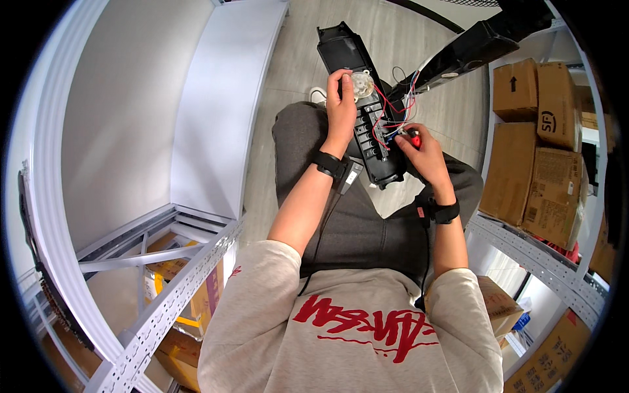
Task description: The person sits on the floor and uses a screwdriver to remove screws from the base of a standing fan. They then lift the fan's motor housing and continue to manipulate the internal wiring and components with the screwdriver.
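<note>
A long black plastic housing [381, 171] lies tilted over my lap, with a row of black compartments along its near half. My left hand [341, 111] is closed at its left edge, thumb and fingers on a round, translucent part [362, 85] fixed near its middle. Red, white and blue wires [411, 98] run from the housing to a black, arm-like piece [468, 49] at the upper right. My right hand [426, 154] pinches a small red and black handle [415, 138] beside the wires at the housing's right side. Its tip is hidden among the wires.
Cardboard boxes [513, 170] fill a metal shelf on the right. At the left stand a white panel [219, 105] and a perforated metal frame [160, 308], with more boxes below. A small grey device [351, 175] with a cable rests on my lap.
</note>
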